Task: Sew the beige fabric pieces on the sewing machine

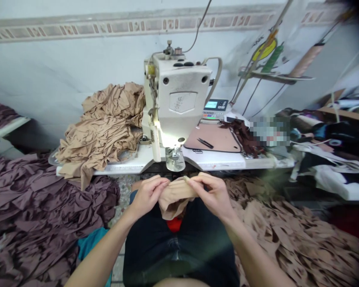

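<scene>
Between my two hands a tan piece of fabric [178, 193] is stretched sideways, its lower part hanging in a loose loop over my lap. My left hand [151, 192] pinches its left end with thumb and fingers. At the other end my right hand [211, 193] grips the cloth the same way, thumb on top. Both hands are just in front of the white sewing machine [182, 95]. Its lit needle area and presser foot [176, 153] are a little beyond the fabric, apart from it.
Tan garments [104, 131] are heaped on the table left of the machine. Thread snips [205, 142] lie on a pinkish mat [221, 135] at right, near a control panel [215, 105]. Purple-brown cloth [48, 199] and brown cloth [299, 235] are piled low on either side.
</scene>
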`<action>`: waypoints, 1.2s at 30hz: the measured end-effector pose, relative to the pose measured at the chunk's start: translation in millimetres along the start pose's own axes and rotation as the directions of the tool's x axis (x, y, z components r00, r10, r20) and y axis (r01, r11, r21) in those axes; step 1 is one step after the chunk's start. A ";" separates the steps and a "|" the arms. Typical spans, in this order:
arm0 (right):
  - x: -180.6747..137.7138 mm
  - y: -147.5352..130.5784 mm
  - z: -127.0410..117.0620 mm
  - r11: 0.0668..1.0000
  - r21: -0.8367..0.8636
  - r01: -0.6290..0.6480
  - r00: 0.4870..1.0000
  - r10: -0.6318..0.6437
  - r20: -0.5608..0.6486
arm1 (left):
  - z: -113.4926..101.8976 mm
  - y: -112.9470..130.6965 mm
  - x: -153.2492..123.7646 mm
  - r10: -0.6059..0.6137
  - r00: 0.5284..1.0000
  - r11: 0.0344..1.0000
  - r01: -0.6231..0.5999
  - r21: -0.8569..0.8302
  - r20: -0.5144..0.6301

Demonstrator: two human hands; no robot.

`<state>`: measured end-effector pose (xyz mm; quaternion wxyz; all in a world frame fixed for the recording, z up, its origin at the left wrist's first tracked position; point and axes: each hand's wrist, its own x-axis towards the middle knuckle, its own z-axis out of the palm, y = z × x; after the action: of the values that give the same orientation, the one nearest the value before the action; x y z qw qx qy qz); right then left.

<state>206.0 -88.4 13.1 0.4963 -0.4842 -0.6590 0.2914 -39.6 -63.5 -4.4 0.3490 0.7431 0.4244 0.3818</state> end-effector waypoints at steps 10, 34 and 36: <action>32.7 19.3 4.6 0.923 0.310 -0.228 0.967 0.253 -0.040 | 2.9 16.0 35.5 -0.195 0.973 0.968 0.170 -0.187 -0.122; 61.7 49.2 7.9 0.881 0.406 -0.245 0.934 0.327 -0.146 | 15.7 1.2 84.2 -0.297 0.931 0.849 0.156 -0.506 -0.211; 56.4 57.4 11.3 0.873 0.412 -0.260 0.929 0.342 -0.139 | 16.4 -3.3 79.2 -0.290 0.922 0.858 0.131 -0.497 -0.257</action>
<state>213.4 -14.3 -19.4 0.5963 -0.5014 -0.4492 0.4375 1.0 5.6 6.7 0.4845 0.5118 0.4500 0.5484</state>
